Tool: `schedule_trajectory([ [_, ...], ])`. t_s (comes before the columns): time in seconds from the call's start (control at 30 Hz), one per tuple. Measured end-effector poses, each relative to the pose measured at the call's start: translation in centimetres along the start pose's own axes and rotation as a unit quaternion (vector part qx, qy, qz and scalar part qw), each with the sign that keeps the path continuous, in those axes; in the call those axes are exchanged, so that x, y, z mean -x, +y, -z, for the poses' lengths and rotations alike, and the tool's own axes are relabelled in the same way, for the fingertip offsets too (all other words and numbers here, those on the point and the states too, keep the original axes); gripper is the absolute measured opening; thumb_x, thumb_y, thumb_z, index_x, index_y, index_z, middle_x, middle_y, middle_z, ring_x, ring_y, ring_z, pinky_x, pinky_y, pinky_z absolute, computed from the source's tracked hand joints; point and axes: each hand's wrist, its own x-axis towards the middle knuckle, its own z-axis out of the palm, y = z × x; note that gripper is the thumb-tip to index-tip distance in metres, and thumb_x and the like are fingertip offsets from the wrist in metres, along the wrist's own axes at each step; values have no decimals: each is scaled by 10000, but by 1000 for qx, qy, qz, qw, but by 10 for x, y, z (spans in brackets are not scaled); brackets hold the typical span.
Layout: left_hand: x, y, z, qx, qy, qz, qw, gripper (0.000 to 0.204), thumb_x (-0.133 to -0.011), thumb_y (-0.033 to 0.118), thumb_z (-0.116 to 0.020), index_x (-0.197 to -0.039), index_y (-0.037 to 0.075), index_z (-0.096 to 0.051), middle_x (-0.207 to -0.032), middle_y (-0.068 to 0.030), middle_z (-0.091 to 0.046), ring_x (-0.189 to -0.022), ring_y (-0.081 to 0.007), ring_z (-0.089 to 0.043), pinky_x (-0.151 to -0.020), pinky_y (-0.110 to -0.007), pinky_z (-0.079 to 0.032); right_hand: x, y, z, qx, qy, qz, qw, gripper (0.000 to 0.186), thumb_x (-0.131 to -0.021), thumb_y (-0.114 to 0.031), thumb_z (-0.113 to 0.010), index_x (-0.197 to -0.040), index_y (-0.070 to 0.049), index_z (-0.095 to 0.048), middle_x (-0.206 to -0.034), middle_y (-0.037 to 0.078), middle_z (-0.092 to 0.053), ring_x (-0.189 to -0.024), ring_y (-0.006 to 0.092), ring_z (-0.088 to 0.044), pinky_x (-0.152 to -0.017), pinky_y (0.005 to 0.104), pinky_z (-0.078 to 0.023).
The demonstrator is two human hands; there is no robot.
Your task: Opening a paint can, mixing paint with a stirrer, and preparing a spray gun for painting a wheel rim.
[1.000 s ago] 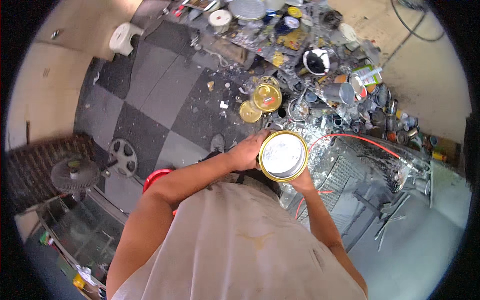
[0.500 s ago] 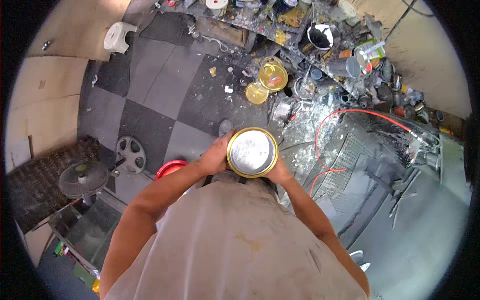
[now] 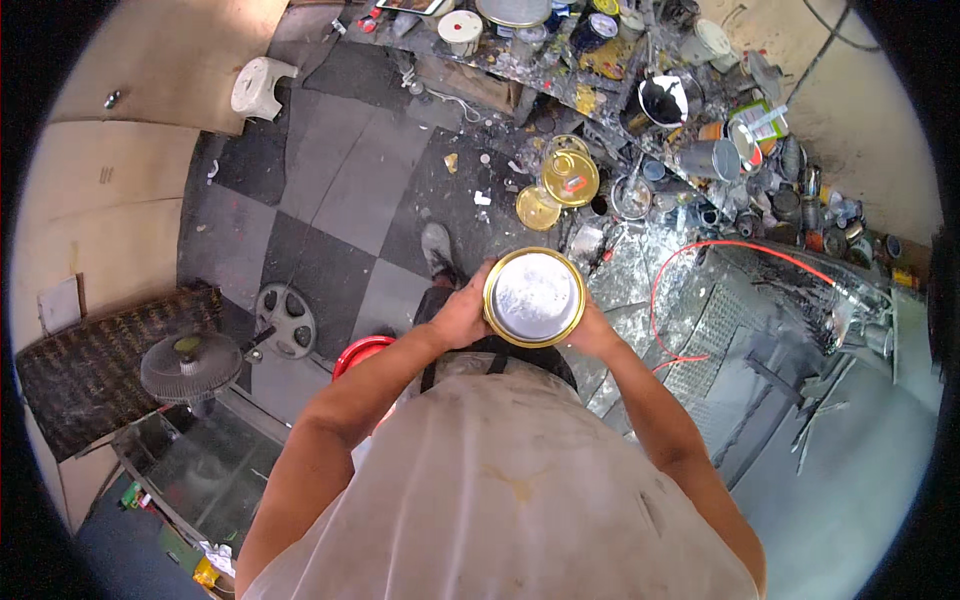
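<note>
Where forearms converge, hands clasp a tin.

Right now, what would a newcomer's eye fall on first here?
Probably the round gold-rimmed can at the centre, held between the left hand and right hand. Next, perhaps the bright red hose curving at right, and the shiny gold discs above the can in the picture.

the round can has a smooth, glossy gold-coloured metal rim, the shirt is matt, creased cloth, the stool smooth plastic, the larger gold lid shiny metal, and the checked floor matt.
</note>
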Motion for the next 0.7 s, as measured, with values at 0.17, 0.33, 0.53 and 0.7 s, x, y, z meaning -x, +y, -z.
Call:
schedule_trajectory([
  [0.17,-15,-23,24,87,-51,107,989,1212,-801,200,-885,-1613,-30,-16,-1500,-281,-493,-1374,-428,-529,-1120,-457,-467,-49,-10,13,-163,-63,-68,982,1010,-709,-309,-950,-1556,-91,-445,-1626,180,-363,-1560,363,-221,-1287,427,-190],
  [0.33,-41,-52,82,152,-64,133,977,1151,-851,210,-851,-1621,16,-18,-1398,-312,-579,-1312,-429,-588,-1081,-465,-497,-97,-25,-4,-274,-39,-151,949,1201,-722,-132,-940,-1653,-77,-184,-1637,102,-378,-1484,208,-377,-1244,387,-295],
  [0.53,-88,-107,137,133,-107,154,973,1020,-916,204,-768,-1632,22,-65,-1401,-325,-573,-1272,-425,-614,-1080,-460,-489,-148,-32,-32,-459,35,-290,839,1025,-670,55,-787,-1588,-76,-349,-1507,78,-518,-1377,205,-507,-1149,374,-427],
  [0.7,-134,-170,153,108,-98,146,978,894,-942,148,-679,-1626,45,-114,-1478,-360,-488,-1246,-471,-608,-1044,-476,-499,-220,-1,-41,-655,50,-286,697,934,-742,-187,-719,-1596,-124,-344,-1442,46,-549,-1338,235,-538,-1077,478,-469],
])
